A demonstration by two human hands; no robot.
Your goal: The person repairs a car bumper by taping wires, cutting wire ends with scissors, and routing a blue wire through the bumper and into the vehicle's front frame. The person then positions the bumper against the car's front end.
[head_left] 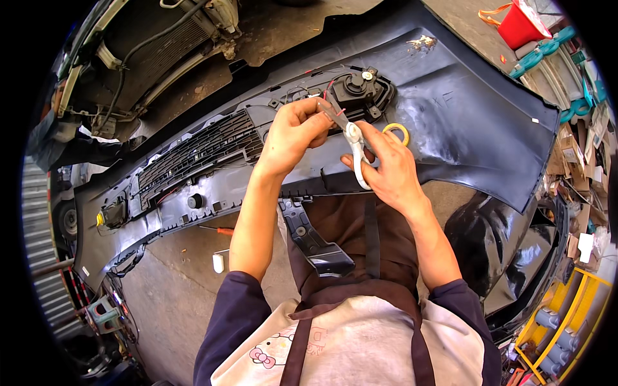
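Observation:
A large black car bumper (444, 83) lies inside-up in front of me. In my right hand (389, 170) is a pair of scissors (353, 138) with pale handles, its blades pointing up and left. My left hand (290, 135) is closed in a pinch on a thin red wire (340, 112), close by the blades. Just beyond my hands, a round black lamp unit (360, 87) is fixed in the bumper. A yellow ring, like a roll of tape (397, 134), is beside my right hand; what it rests on is hard to tell.
A black bracket (312, 241) hangs at the bumper's near edge, before my apron. An orange-handled screwdriver (224, 230) lies on the floor. The car's opened front (164, 51) stands far left. At right are a red bucket (523, 26) and a yellow rack (566, 321).

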